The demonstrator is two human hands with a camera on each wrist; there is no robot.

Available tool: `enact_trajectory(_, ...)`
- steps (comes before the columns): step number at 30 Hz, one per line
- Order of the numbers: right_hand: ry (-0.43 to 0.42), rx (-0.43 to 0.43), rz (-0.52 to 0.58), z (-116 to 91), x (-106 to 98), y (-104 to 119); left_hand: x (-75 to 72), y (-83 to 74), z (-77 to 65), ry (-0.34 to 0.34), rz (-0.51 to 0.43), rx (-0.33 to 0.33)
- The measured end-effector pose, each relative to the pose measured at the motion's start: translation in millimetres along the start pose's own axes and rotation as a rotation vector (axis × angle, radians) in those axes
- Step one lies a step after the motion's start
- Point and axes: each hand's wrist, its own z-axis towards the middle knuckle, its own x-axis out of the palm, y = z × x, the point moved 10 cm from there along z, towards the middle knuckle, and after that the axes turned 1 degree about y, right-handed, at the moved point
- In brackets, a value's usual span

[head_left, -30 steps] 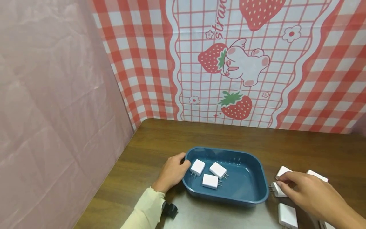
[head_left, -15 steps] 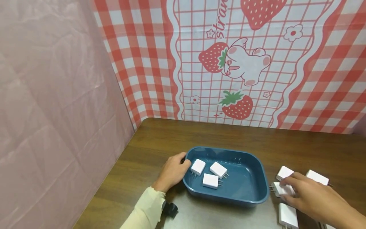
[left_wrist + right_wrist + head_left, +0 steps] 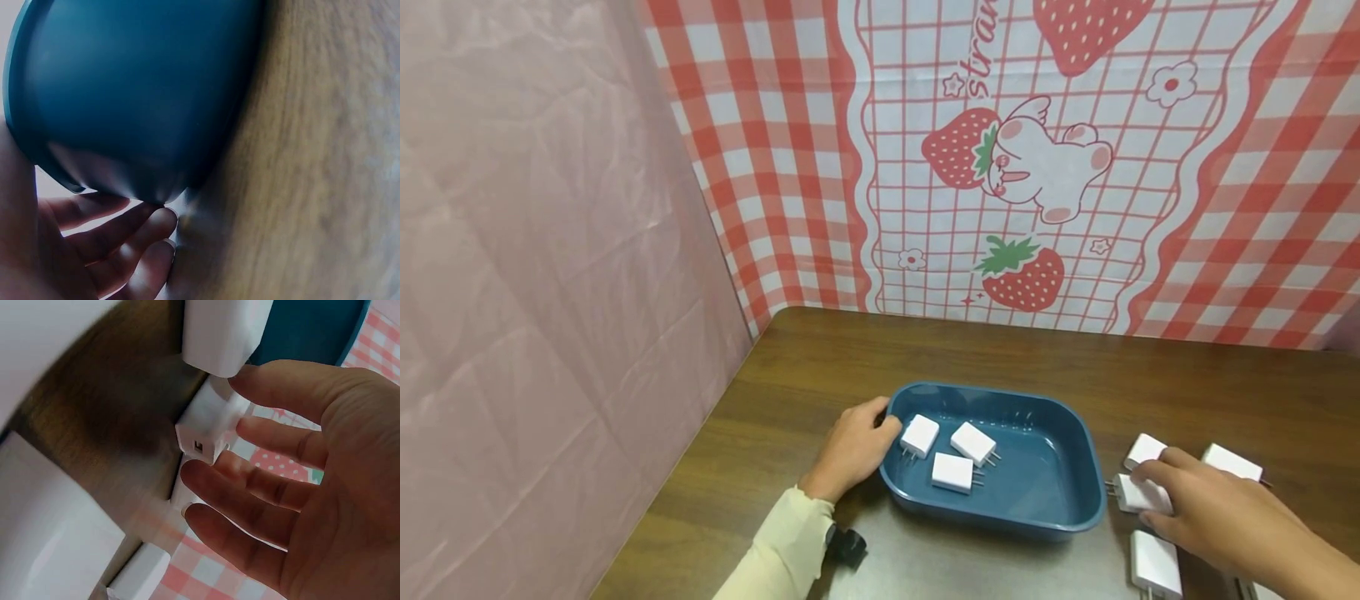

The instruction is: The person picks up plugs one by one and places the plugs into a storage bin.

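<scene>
At the left end of a blue tray (image 3: 1030, 492), my left hand (image 3: 850, 450) grips the rim, its thumb at the edge. In the left wrist view the fingers (image 3: 153, 228) lie along the tray's outer wall. Inside the tray are three white plug chargers, one of them a charger (image 3: 952, 472) nearest the front. To the right of the tray, my right hand (image 3: 1217, 508) pinches a white charger (image 3: 1135, 493) between thumb and fingertips. Its prongs point left toward the tray. A small port shows on this charger (image 3: 203, 434) in the right wrist view.
More white chargers lie close around the right hand: one charger (image 3: 1145, 450) behind, another charger (image 3: 1231, 462) at the back right, and a charger (image 3: 1155, 562) in front. A wooden table (image 3: 760, 392) meets a checked strawberry cloth (image 3: 925, 208) at the back.
My right thumb and fingers have spread from near each other to opposite sides of the charger. The left hand and the tray have stayed in place.
</scene>
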Motion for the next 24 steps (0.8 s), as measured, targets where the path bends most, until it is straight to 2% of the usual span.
enact_trajectory(10,0.075,0.005,-0.026,5.8,6.6,1.6,-0.3,0.3,0.7,-0.001,0.009,0.007)
enact_trajectory(24,0.104,-0.001,-0.04,8.3,12.9,0.7,0.8,1.5,0.2,0.01,-0.007,-0.005)
